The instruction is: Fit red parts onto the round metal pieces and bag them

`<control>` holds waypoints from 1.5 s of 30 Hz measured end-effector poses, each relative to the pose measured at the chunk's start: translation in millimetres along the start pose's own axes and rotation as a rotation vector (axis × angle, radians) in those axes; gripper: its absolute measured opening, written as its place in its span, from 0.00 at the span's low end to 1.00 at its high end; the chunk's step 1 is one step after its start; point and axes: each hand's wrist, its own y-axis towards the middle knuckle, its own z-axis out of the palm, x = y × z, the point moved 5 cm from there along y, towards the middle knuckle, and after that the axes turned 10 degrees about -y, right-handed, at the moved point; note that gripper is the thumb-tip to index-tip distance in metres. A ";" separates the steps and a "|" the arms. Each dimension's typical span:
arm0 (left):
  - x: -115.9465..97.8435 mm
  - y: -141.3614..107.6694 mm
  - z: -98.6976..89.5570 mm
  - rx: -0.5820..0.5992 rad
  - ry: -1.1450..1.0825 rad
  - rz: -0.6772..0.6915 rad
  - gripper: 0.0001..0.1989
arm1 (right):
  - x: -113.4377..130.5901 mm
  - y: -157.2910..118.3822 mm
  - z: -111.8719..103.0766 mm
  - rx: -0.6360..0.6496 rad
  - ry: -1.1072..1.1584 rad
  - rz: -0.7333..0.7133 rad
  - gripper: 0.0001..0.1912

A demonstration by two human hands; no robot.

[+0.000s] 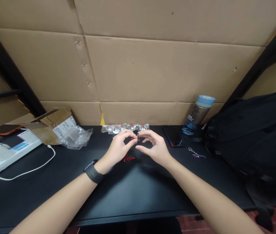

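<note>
Over the middle of the black table, my right hand [154,146] holds a thin, shiny disc-like piece [137,140] by its edges, between thumb and index finger. The piece is turned nearly edge-on, so its face is hidden. My left hand [120,144], with a dark watch on the wrist, is closed in a pinch beside it. A bit of red cord [133,138] shows at those left fingertips. Below the hands, a red cord loop [129,158] appears against the tabletop; whether it joins the pinched bit I cannot tell.
Behind my hands lie several round pieces in clear wrappers [125,127]. On the right are a phone [173,136], a keychain [197,155], a water bottle [197,115] and a black backpack [255,139]. A torn cardboard box [52,125], plastic bag [79,139] and white cable [35,170] are left.
</note>
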 end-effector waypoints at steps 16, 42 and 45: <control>-20.8 -10.8 1.4 -0.143 0.498 0.189 0.04 | -11.5 4.6 -1.8 0.138 0.100 0.096 0.15; 26.4 -2.4 -11.4 0.353 0.575 0.079 0.07 | -19.9 8.1 -31.2 0.441 -0.563 -0.063 0.06; 29.0 0.3 -15.6 0.348 0.567 0.068 0.08 | -21.2 7.2 -31.4 0.495 -0.543 -0.040 0.06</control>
